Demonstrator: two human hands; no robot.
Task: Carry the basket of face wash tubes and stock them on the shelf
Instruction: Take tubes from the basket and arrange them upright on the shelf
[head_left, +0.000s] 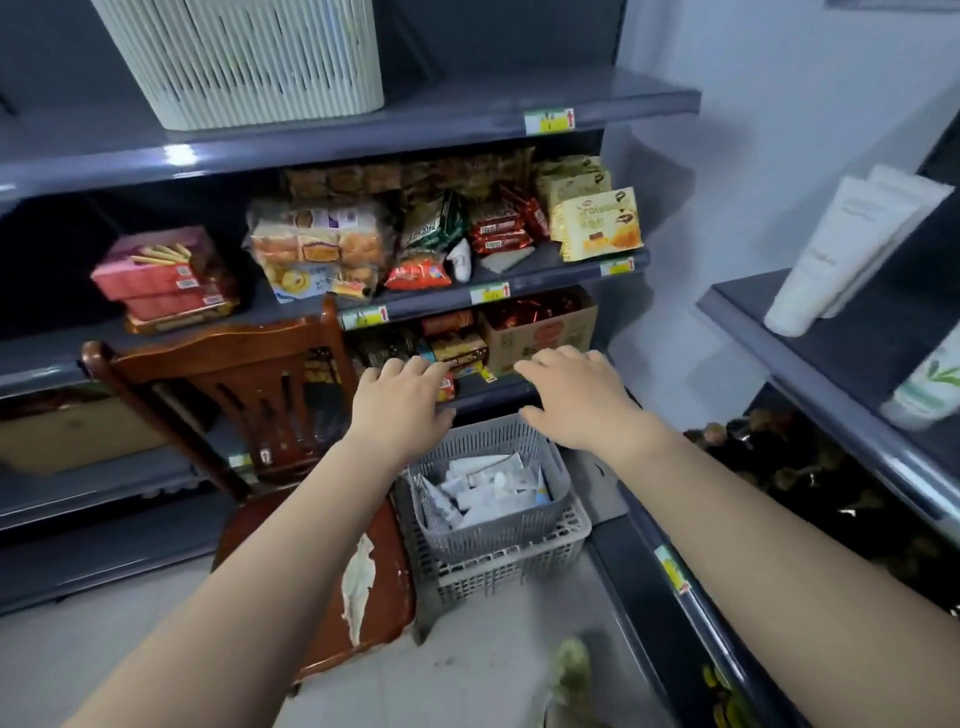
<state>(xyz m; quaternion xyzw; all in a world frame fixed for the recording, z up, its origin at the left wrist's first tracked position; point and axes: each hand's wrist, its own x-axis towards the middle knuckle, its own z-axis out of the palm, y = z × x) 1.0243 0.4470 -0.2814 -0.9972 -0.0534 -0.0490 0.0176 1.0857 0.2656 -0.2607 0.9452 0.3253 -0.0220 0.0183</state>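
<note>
1. Head view: a small grey basket (493, 525) is being carried inside a larger grey crate (524, 564) on the floor, and it is being filled by a loose heap of white face wash tubes (483, 491).
2. Above the basket's far rim, the left hand (402, 410) is being held palm down with its fingers stretched forward; nothing is being gripped by it.
3. To the right of the basket's far rim, the right hand (576, 400) is likewise being held flat, fingers extended, with nothing being held. Whether the basket is being touched by either hand cannot be told.
4. Left of the basket, a worn wooden chair (270, 415) is being stood against the grey shelving (519, 291).
5. Behind and above the basket, snack packets (431, 239) and a cardboard box (545, 332) are being displayed on those shelves, and a cream slatted bin (249, 57) is being kept on the top one.
6. Well right of the basket, tall white tubes (841, 249) are being leaned on a side shelf (753, 312).
</note>
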